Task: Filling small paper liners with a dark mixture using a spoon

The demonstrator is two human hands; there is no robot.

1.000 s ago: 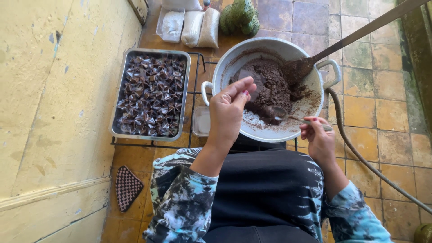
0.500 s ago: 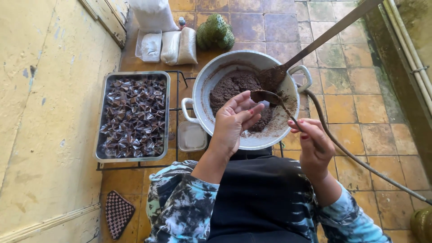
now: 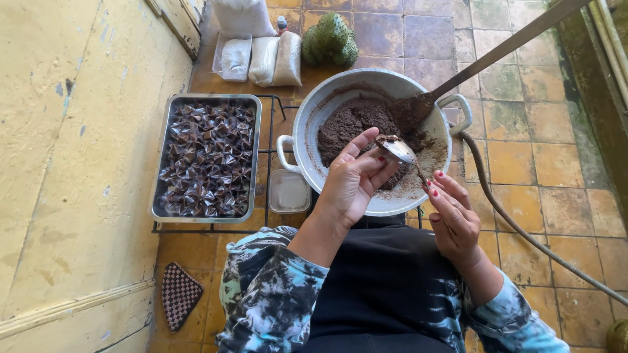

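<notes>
Moved: spoon up off pot, now at my L hand, fingers half-curled to take paste; R hand pinches handle. Tray alongside, in reach.

Hands: two, left and right | spoon: one | white two-handled pot: one | long ladle: one | metal tray of dark wrapped sweets, too many to count: one | white bags: about four | small lidded container: one | green fruit: one | checkered fan: one
</notes>
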